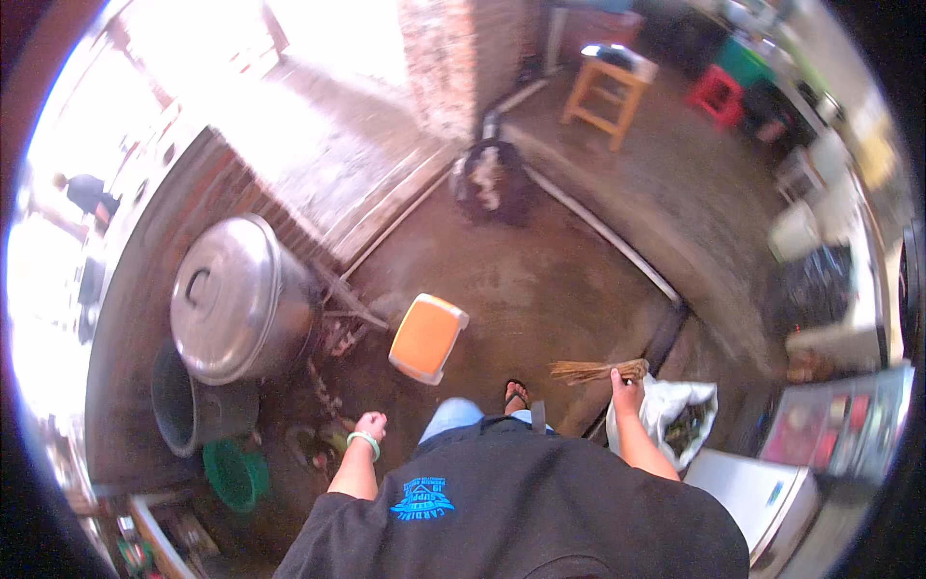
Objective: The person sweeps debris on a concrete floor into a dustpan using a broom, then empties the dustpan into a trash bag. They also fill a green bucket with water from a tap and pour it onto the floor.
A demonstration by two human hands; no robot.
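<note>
My right hand (pixel 628 394) grips a short bundle of thin brown sticks, like a hand broom (pixel 589 371), by its bound end; the loose ends point left over the wet floor. Close beside that forearm lies a white sack (pixel 705 396) with dark matter in its mouth. At the lower left my left hand (pixel 372 425), with a pale green bangle on the wrist, has its fingers curled, and I see nothing in it. A small stool with an orange top (pixel 428 339) and white edges stands on the floor ahead of that hand.
At left a large lidded metal pot (pixel 228 297) stands by a low brick wall, near a green basket (pixel 235 474). A floor drain pit (pixel 492 177), raised concrete edges and a wooden stool (pixel 608 90) are ahead. A white box (pixel 752 499) is at lower right; a person (pixel 90 195) is far left.
</note>
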